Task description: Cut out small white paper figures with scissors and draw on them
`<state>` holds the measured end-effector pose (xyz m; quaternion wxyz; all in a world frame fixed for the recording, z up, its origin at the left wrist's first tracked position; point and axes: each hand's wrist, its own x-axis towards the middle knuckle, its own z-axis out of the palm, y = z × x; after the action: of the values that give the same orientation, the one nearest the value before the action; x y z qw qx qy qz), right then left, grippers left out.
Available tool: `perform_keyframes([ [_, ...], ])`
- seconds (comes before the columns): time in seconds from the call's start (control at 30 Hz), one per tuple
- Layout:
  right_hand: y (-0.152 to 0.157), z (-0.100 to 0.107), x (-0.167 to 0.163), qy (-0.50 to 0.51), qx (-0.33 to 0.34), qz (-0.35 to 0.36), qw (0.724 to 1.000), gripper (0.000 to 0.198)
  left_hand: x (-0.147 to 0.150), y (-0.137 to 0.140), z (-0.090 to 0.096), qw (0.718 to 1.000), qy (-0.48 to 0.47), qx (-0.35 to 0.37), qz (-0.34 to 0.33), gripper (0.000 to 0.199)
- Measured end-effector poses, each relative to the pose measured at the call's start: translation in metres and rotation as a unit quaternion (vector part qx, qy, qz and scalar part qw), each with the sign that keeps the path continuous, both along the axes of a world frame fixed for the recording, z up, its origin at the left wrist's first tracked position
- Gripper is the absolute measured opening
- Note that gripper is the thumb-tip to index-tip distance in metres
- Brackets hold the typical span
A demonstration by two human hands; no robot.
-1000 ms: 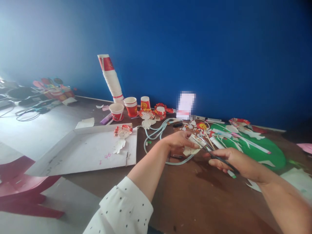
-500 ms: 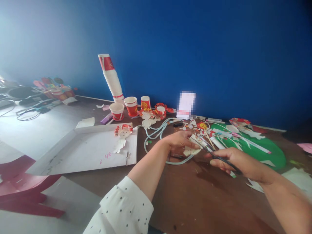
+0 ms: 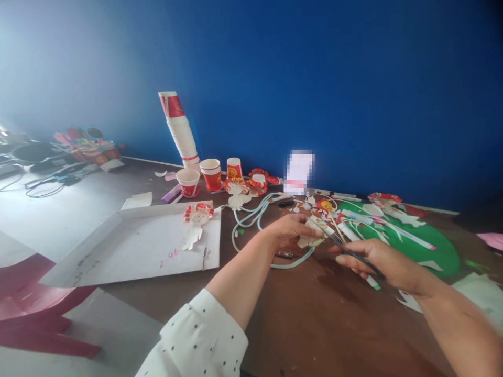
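holding almost as half a second back, the left hand (image 3: 291, 228) pinches a small cream paper cutout (image 3: 312, 240) at frame centre while the right hand (image 3: 377, 260), fingers closed round black-handled scissors (image 3: 346, 249), keeps the blades at its edge, so cutting looks mid-way.

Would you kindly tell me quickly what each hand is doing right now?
Left hand: closed on a paper cutout.
Right hand: closed on scissors, blades at the cutout.
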<state>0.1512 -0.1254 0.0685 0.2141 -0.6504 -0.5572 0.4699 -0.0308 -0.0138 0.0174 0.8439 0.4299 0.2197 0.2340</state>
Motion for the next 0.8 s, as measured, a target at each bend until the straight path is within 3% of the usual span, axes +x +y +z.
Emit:
perform_keyframes([
  [0.4, 0.000, -0.005, 0.004, 0.000, 0.020, 0.008, 1.000, 0.060, -0.007, 0.002, 0.009, 0.998, 0.031, 0.048, -0.008, 0.050],
  [0.53, 0.001, -0.006, 0.005, -0.003, 0.011, 0.002, 1.000, 0.062, -0.010, 0.006, 0.010, 0.994, 0.089, 0.065, -0.027, 0.040],
  [0.8, 0.000, -0.002, 0.002, -0.013, 0.019, -0.002, 1.000, 0.063, -0.009, 0.005, 0.007, 0.985, 0.134, 0.107, 0.018, 0.041],
])
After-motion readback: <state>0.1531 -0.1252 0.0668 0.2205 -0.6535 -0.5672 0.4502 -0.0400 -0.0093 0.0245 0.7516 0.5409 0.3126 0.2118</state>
